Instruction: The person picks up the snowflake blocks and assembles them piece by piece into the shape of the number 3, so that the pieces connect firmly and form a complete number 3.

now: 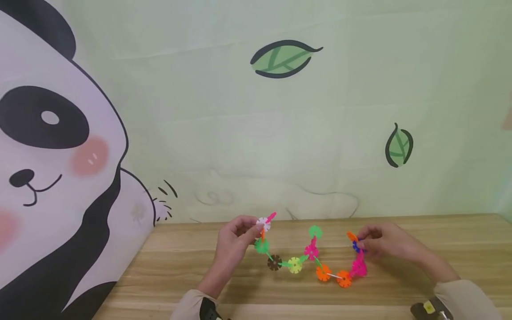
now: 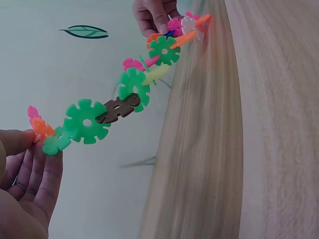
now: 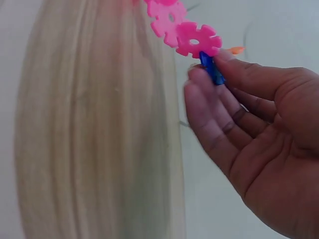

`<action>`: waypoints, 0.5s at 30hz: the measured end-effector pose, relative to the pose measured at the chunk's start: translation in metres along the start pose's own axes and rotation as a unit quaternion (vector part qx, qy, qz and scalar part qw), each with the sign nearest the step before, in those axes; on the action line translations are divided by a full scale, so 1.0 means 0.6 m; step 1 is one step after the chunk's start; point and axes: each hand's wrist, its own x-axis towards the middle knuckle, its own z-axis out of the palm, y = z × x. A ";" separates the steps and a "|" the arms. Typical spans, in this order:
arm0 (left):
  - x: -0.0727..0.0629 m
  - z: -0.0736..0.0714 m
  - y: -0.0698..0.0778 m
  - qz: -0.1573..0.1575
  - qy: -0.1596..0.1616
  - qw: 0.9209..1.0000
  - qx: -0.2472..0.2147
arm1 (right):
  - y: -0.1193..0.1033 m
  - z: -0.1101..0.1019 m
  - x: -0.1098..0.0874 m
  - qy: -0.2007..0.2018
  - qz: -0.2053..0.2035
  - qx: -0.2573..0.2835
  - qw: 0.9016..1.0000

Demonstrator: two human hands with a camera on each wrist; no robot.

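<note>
A chain of notched plastic snowflake discs (image 1: 294, 265) hangs in a sagging curve between the two hands, above the table. At its left end my left hand (image 1: 235, 240) pinches a white disc (image 1: 262, 223) between thumb and fingers; pink and orange discs join there. My right hand (image 1: 388, 242) pinches a blue disc (image 3: 213, 69) at the other end, beside an orange disc (image 1: 352, 236) and linked pink discs (image 3: 198, 40). Green, brown, yellow and orange discs run along the middle. From a pink disc (image 1: 311, 252), a green disc (image 1: 315, 232) sticks upward.
A wooden table (image 1: 160, 275) lies beneath the hands. Behind it hangs a pale green backdrop (image 1: 200, 111) printed with leaves and a large panda (image 1: 52, 178) on the left. Dark straps show at both wrists near the sleeve cuffs.
</note>
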 end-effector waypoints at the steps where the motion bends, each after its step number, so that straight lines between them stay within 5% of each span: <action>1: 0.000 0.000 -0.001 0.000 0.000 1.000 0.000 | -0.003 0.001 0.000 0.008 -0.001 -0.006 1.000; 15: 0.003 -0.005 -0.014 -0.003 0.008 0.999 0.035 | -0.042 -0.011 0.000 0.107 -0.009 -0.057 0.993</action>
